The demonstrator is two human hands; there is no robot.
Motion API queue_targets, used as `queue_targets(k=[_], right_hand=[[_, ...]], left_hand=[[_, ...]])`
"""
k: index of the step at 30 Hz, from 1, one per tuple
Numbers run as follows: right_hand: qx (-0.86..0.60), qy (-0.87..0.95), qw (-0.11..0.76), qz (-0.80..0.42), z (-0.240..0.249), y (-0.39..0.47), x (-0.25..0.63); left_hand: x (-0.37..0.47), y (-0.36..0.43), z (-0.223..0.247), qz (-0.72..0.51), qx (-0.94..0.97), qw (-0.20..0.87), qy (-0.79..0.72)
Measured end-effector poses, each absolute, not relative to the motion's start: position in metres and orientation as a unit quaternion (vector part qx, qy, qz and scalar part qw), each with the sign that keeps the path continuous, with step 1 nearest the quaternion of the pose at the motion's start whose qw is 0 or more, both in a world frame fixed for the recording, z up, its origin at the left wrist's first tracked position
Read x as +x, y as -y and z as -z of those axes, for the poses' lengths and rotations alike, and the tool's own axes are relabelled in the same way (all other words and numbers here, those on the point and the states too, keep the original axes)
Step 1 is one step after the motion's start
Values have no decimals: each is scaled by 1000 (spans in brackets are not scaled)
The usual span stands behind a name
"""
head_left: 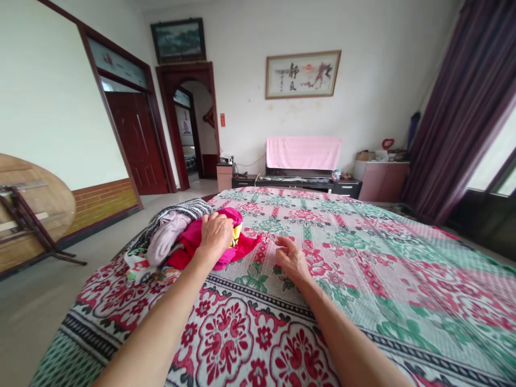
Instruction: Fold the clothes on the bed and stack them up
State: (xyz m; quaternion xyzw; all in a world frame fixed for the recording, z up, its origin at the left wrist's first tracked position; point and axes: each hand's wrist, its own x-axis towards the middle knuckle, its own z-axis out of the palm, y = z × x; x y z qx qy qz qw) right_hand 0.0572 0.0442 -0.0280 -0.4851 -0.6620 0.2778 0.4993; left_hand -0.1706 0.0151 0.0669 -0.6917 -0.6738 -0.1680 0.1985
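A pile of clothes lies on the left part of a patterned cloth [306, 317] with red and green flowers. In it are a magenta and red garment [245, 246] with a yellow patch, a pale mauve piece [167, 236] and a black-and-white striped one [193, 205]. My left hand [216, 232] rests on the magenta garment, fingers curled over its top and partly hidden. Just right of the pile, my right hand [291, 258] hovers low over the patterned cloth, holding nothing, its fingers bent and apart.
Ahead stand a low dark cabinet [347, 189] and a television under a pink cloth [304, 153]. A folded round wooden table [36, 199] leans at the left. Purple curtains [447, 118] hang on the right. Dark red doors are at the left.
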Motion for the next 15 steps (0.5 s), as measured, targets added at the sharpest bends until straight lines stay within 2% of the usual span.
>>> queue_targets(k=[5,11,15], right_hand=[[-397,693,519,-304,25,-35,46],[-319,781,483,-234,13,-15,28],[-236,827,465,-209,11,-4,14]], left_hand=[[-139,-8,-63,156,-743,117,640],[-137,-5,-62,135,-767,75,623],[-158,-4,-79,199,-758,42,620]])
